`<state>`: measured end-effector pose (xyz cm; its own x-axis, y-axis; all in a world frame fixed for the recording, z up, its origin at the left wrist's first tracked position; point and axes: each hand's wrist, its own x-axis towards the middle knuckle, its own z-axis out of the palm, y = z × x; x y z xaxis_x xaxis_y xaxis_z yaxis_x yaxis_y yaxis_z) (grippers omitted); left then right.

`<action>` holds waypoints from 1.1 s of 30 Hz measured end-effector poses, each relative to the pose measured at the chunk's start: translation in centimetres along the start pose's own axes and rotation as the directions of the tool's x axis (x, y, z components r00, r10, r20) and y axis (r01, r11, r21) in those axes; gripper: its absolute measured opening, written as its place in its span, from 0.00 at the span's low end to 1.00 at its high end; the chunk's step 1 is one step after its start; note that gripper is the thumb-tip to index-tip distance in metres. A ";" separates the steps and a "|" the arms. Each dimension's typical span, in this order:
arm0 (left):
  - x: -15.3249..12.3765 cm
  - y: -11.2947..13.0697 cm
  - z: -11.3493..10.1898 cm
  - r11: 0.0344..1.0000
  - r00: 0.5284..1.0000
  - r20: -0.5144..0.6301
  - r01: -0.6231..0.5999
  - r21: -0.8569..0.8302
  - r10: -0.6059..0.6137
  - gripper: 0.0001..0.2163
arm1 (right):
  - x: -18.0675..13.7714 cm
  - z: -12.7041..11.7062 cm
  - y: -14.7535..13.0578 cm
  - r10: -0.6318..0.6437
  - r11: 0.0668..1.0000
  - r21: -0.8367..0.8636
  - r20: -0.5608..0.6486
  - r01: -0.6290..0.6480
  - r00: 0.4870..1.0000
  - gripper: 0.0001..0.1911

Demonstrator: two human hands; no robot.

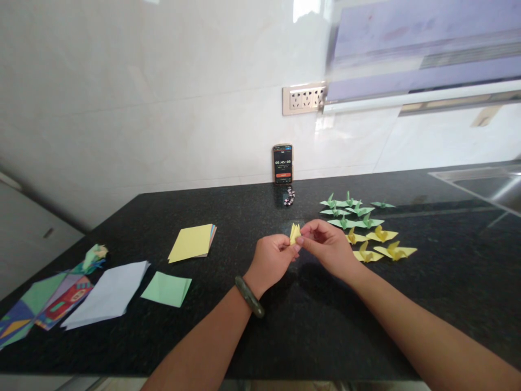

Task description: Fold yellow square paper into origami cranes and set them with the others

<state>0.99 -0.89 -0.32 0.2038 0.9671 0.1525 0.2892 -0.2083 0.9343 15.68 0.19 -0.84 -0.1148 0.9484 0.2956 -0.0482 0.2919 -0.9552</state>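
Yellow and half-folded, the paper piece is hanging just above the bench: you are pinching it with your left hand and right hand, both closed on it. Finished paper cranes are lying to its right; unfolded sheets are lying left.

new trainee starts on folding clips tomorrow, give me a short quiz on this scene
1. True or false: the small yellow folded paper piece is pinched by both the left hand and the right hand.
2. How many yellow paper cranes lie on the black stone counter?
3. The dark smartphone is: A) lying flat, B) upright against the white wall, C) held in a hand.

Key: 1 true; 2 four; 3 B.
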 end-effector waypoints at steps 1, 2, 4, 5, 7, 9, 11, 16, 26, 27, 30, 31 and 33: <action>0.0 0.0 0.0 1.000 1.000 -0.001 -0.009 0.022 0.009 0.12 | 0.0 0.0 -0.1 0.005 1.000 0.010 0.002 -0.005 1.000 0.11; 0.0 0.0 -0.1 0.999 1.000 -0.002 -0.017 0.046 0.017 0.12 | 0.0 0.0 -0.2 0.012 1.000 0.024 0.009 -0.012 1.000 0.12; -0.1 -0.1 -0.2 0.994 0.999 -0.002 -0.044 0.100 0.044 0.14 | 0.1 0.0 -0.4 0.035 0.998 0.058 0.032 -0.037 0.999 0.13; -0.1 -0.1 -0.2 0.990 0.998 0.001 -0.060 0.127 0.060 0.15 | 0.1 0.0 -0.5 0.049 0.996 0.075 0.046 -0.052 0.998 0.14; 0.0 -0.1 -0.3 0.982 0.996 0.008 -0.084 0.170 0.084 0.16 | 0.1 0.0 -0.7 0.071 0.993 0.087 0.080 -0.078 0.994 0.14; 0.0 -0.2 -0.3 0.982 0.997 0.014 -0.079 0.171 0.078 0.16 | 0.0 0.0 -0.9 0.077 0.995 0.059 0.113 -0.084 0.991 0.13; 0.1 -0.3 -0.3 0.991 0.999 0.021 -0.052 0.122 0.050 0.13 | 0.0 -0.1 -1.0 0.074 0.997 0.008 0.123 -0.075 0.990 0.12; 0.2 0.2 -0.1 0.988 0.995 0.079 0.065 -0.141 -0.054 0.07 | 0.2 -0.4 -0.5 0.034 0.998 -0.055 0.038 -0.032 0.999 0.11; 0.3 1.4 -0.2 0.911 0.978 0.077 0.208 -0.355 -0.193 0.08 | -0.1 -1.3 -1.0 -0.478 0.716 -0.423 0.283 0.556 0.831 0.07; 0.3 1.3 -0.3 0.901 0.974 0.092 0.225 -0.371 -0.205 0.08 | 0.0 -1.3 -1.1 -0.489 0.690 -0.436 0.307 0.578 0.816 0.07; 0.5 1.1 -0.5 0.866 0.965 0.148 0.258 -0.428 -0.215 0.07 | 0.1 -1.5 -1.2 -0.499 0.644 -0.450 0.366 0.619 0.785 0.09; 0.6 1.0 -0.6 0.856 0.963 0.165 0.264 -0.445 -0.212 0.07 | 0.1 -1.5 -1.2 -0.499 0.633 -0.453 0.381 0.627 0.778 0.09; 0.6 0.8 -0.8 0.844 0.962 0.181 0.265 -0.467 -0.202 0.06 | 0.1 -1.5 -1.2 -0.499 0.613 -0.464 0.400 0.639 0.769 0.10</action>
<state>0.61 -0.35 0.73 0.3069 0.9464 -0.1004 -0.1387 0.1488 0.9791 17.21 0.13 0.30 -0.4609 0.5339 0.7089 0.3578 0.8428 -0.4021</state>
